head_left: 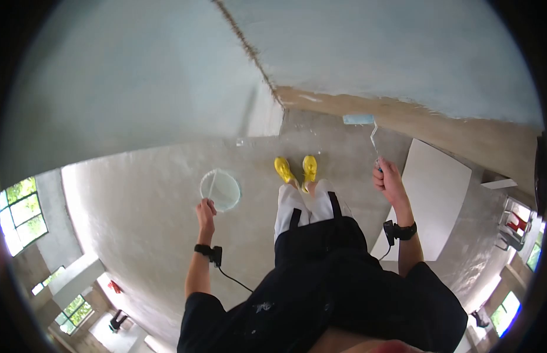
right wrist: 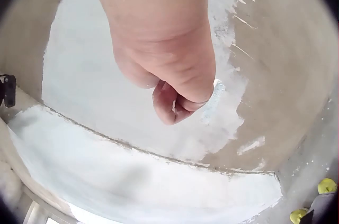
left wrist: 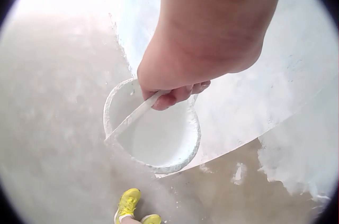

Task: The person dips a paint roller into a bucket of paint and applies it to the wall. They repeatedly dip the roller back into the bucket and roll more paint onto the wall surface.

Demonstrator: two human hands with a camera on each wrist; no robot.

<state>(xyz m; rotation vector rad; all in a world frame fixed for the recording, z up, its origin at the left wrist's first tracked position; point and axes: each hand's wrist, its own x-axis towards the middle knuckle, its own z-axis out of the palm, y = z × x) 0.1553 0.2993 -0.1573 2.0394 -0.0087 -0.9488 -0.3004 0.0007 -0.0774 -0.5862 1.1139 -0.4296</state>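
My left hand (head_left: pixel 206 215) grips the handle (left wrist: pixel 133 120) of a whitish paint bucket (head_left: pixel 240 194). The left wrist view looks down into this bucket, its rim (left wrist: pixel 107 108) crusted with paint and the inside pale. On the other side, my right hand (head_left: pixel 389 179) has its fingers curled round the grip of a paint roller (head_left: pixel 359 119). A bent wire frame (head_left: pixel 373 136) runs from that hand to the pale blue sleeve, which overlaps the bare lower strip of wall in the head view. In the right wrist view the hand (right wrist: pixel 172 94) hides most of the roller, leaving part of the sleeve (right wrist: pixel 214 98) showing.
Pale painted walls (head_left: pixel 391 53) meet at a corner with a rough brown seam (head_left: pixel 244 44). Unpainted brown wall (head_left: pixel 426 116) runs along the bottom right. A white board (head_left: pixel 432 194) lies on the grey floor (head_left: pixel 138 194) to the right. Yellow shoes (head_left: pixel 309 166) stand near the corner.
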